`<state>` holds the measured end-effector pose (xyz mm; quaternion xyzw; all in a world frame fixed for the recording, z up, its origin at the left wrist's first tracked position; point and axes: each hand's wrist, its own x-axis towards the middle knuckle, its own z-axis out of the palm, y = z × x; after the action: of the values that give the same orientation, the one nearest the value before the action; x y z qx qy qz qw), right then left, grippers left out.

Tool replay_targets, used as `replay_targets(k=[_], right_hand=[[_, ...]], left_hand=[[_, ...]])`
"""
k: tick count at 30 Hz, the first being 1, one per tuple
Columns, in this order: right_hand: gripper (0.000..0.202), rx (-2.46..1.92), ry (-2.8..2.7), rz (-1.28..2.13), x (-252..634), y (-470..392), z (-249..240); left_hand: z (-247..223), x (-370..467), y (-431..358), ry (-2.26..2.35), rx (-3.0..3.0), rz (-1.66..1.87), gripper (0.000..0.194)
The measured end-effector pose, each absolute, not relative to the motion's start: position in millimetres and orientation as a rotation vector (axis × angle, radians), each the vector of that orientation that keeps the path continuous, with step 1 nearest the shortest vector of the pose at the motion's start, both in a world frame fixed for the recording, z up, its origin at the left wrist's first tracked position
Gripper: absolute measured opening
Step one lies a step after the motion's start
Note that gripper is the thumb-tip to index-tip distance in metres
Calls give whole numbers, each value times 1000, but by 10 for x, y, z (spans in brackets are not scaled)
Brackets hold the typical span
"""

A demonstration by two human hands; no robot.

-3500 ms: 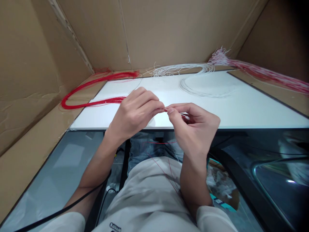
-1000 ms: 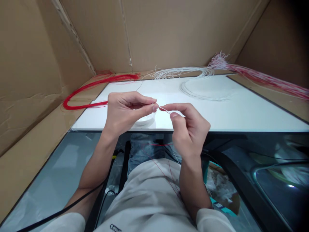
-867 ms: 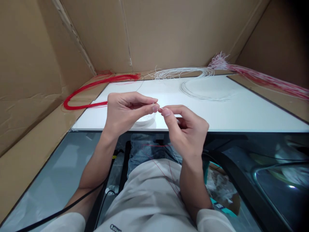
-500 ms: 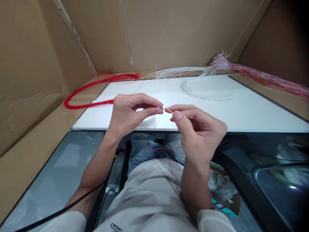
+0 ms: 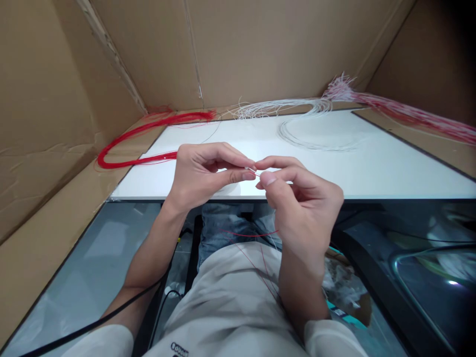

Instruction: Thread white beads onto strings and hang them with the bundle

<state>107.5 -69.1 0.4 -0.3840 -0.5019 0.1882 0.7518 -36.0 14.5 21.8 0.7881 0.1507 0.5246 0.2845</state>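
My left hand (image 5: 206, 171) is closed in a pinch above the front part of the white board. Between its thumb and forefinger shows a tiny white piece (image 5: 247, 169), mostly hidden by the fingertips. Close against it, my right hand (image 5: 307, 198) pinches a thin white wire (image 5: 258, 174), whose end reaches the left fingertips. Whether the wire has entered the white piece I cannot tell. A thin red wire (image 5: 256, 235) hangs below the right hand, and more thin red strands cross in front of the shirt.
On the white board (image 5: 372, 173), a red wire bundle (image 5: 111, 148) curves at left. White wires (image 5: 297, 134) lie coiled at the back. A red-and-white wire bundle (image 5: 409, 115) rests at right. Cardboard walls (image 5: 260, 49) surround the board. A black cable (image 5: 92, 325) crosses my left arm.
My right hand has moved slightly left, bringing the white wire's end up to the left fingertips. The gap between the two hands has closed.
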Motion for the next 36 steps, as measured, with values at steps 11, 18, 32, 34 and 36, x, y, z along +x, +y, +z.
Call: replay_targets(k=[11,18,32,34,36], right_hand=[[22,-848,-1132,409,1101,-695,-2],[20,-821,-1142,383,1108,-672,-19],[21,-841,-1157,371,1117,-680,-11],[21,-855,-1161,375,1123,-686,-9],[21,-858,-1161,381,1124,-689,-6]], left_hand=[[222,-342,165,230,1996,1413,13],[231,-338,157,231,1978,1405,18],[221,-346,147,258,1960,1380,18],[222,-347,153,250,1962,1383,16],[226,-346,154,250,1967,1388,15]])
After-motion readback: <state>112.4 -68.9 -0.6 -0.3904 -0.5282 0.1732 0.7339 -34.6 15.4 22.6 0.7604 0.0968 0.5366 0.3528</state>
